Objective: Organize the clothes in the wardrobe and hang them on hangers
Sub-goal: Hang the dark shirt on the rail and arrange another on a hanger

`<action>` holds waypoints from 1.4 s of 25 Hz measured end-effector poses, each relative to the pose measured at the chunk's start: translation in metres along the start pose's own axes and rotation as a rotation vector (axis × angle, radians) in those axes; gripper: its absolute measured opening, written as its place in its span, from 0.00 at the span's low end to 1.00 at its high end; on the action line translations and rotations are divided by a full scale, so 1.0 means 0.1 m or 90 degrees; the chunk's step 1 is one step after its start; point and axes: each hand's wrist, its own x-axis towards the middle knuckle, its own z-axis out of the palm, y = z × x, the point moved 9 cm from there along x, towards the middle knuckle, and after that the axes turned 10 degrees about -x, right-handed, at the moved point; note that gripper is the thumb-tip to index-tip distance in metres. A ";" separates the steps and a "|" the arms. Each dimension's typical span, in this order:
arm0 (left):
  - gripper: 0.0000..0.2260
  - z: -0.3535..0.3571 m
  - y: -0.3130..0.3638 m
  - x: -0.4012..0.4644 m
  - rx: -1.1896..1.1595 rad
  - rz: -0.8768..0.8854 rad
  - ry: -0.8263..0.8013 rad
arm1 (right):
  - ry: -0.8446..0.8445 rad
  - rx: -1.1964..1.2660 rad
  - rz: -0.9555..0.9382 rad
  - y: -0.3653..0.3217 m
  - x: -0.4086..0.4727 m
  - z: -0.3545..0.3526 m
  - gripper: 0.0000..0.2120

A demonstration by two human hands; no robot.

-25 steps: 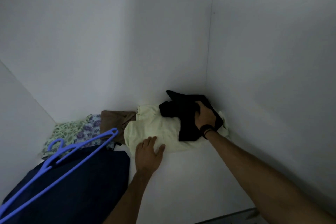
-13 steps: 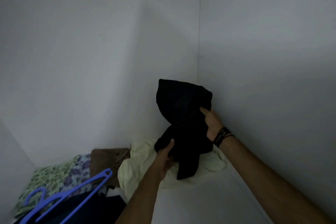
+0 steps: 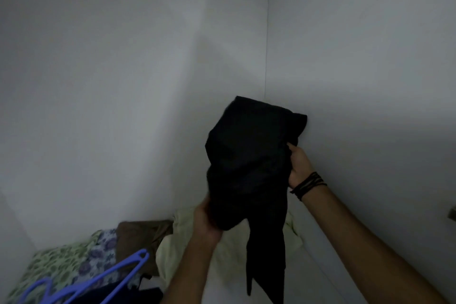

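White wardrobe walls (image 3: 123,81) fill the frame. Both hands, left (image 3: 206,221) and right (image 3: 299,168), now grip the black garment (image 3: 249,163), lifted off the pile; hanging comes next.

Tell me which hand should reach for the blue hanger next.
Left, probably. The left hand grips the black garment's lower bunch, just above the blue hanger at lower left. The right hand holds the garment's upper edge by the right wall, farther from the hanger, and can carry the garment alone.

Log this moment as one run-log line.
step: lifting garment | left hand: grips black garment low | right hand: grips its side | blue hanger: unused | pale yellow garment: on shelf
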 end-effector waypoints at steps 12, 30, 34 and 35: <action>0.11 0.69 1.67 -0.64 0.316 0.306 -0.021 | 0.175 -0.843 0.044 1.01 0.00 -0.88 0.33; 0.14 1.39 1.22 -0.86 0.294 0.315 -0.106 | -0.227 -0.534 -0.153 0.38 -0.35 1.41 0.19; 0.13 1.67 1.27 -0.89 0.234 0.369 -0.091 | -0.167 -0.523 -0.222 -0.05 -0.18 1.48 0.12; 0.14 1.73 1.32 -0.90 0.269 0.397 -0.047 | -0.189 -0.498 -0.226 -0.17 -0.17 1.55 0.12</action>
